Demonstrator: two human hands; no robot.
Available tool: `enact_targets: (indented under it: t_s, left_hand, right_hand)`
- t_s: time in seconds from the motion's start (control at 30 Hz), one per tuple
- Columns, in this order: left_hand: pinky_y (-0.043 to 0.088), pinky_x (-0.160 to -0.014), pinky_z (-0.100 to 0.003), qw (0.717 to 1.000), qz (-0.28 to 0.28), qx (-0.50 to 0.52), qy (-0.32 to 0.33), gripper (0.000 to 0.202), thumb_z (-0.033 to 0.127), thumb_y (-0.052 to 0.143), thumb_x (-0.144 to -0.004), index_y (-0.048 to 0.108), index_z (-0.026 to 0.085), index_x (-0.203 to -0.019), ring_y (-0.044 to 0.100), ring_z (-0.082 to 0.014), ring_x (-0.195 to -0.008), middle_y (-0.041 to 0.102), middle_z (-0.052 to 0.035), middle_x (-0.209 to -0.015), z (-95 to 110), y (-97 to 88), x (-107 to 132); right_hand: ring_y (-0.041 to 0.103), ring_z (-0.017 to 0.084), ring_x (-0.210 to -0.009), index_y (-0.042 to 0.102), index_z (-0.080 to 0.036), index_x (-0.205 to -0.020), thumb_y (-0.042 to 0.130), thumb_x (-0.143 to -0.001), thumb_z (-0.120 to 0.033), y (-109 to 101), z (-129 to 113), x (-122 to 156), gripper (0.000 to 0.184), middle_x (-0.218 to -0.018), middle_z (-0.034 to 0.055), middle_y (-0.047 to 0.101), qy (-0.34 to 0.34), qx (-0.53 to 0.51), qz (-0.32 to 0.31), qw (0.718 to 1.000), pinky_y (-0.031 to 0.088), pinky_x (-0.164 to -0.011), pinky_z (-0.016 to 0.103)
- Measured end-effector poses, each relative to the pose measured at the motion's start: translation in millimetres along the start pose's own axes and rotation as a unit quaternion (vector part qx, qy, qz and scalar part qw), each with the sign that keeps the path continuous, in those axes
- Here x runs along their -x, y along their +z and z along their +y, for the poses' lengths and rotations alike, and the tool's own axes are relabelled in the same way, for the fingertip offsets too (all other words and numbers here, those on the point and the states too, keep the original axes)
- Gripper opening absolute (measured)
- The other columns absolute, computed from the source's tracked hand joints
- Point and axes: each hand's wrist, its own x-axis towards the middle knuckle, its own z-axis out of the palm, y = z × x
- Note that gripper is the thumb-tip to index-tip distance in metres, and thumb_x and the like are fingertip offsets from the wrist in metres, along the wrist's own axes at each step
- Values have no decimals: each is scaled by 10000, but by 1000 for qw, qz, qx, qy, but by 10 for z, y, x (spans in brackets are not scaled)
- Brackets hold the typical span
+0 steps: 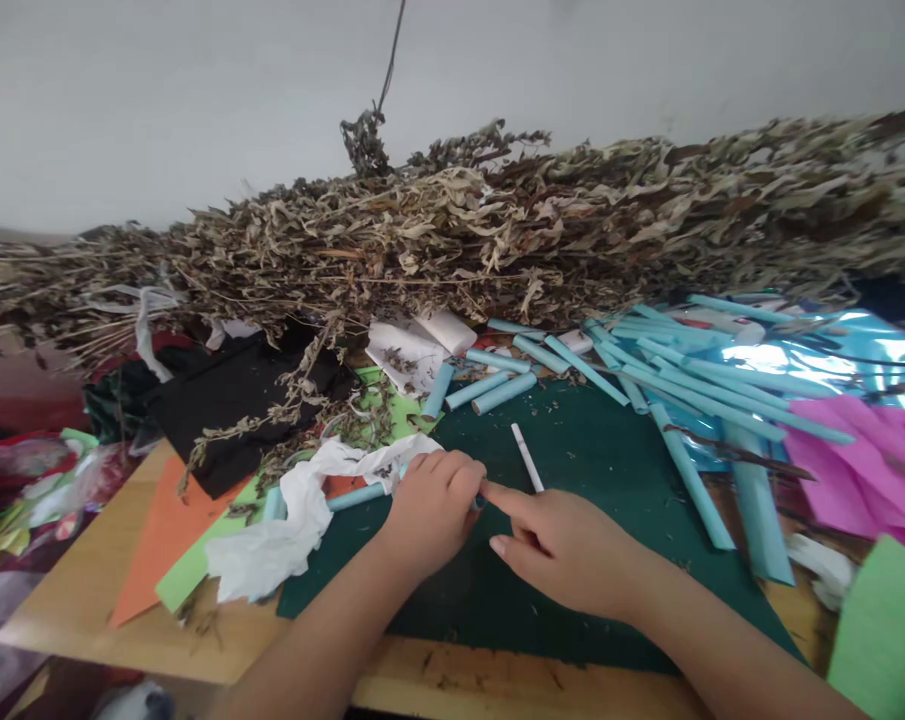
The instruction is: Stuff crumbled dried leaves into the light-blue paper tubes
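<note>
My left hand [435,505] is wrapped round a short blue paper tube [480,500], and most of the tube is hidden in the fist. The stretched index finger of my right hand [557,545] touches the tube's open end. The other right fingers are curled, the thumb stands apart, and I see nothing held there. A thin white stick like a cigarette [527,458] lies just beyond my right hand on a dark green sheet [572,440]. Crumpled white tissue [302,510] lies left of my left hand, partly over another blue tube [358,497].
Dried leafy stalks [452,230] are heaped along the wall. Several short blue tubes [504,392] and a pile of longer ones [692,370] lie behind and right. Pink paper [857,470], green paper [887,630], orange paper [148,550] and a black bag [249,400] surround the sheet.
</note>
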Motion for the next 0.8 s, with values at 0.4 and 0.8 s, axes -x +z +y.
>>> enact_targets:
  t_s: [0.4,0.8]
  left_hand:
    - [415,-627,-344,999,21,-33,30,185,87,453,-696,436,152,-868,501,-215,-746,565,-61,-815,-19,3,-5]
    - [406,-615,-358,998,-13,-38,39,134,128,441,-737,443,152,-870,508,-223,-741,564,-60,-816,39,-42,4]
  right_hand:
    - [312,75,-396,315,-244,-1237,401,-750,-211,-57,14,-18,496,-435,-97,378,11,-122,-79,989,202,-388,189]
    - [336,72,-389,335,-211,-1240,452,-720,-230,-128,69,49,533,-454,-84,438,-8,-77,-126,989,215,-400,185]
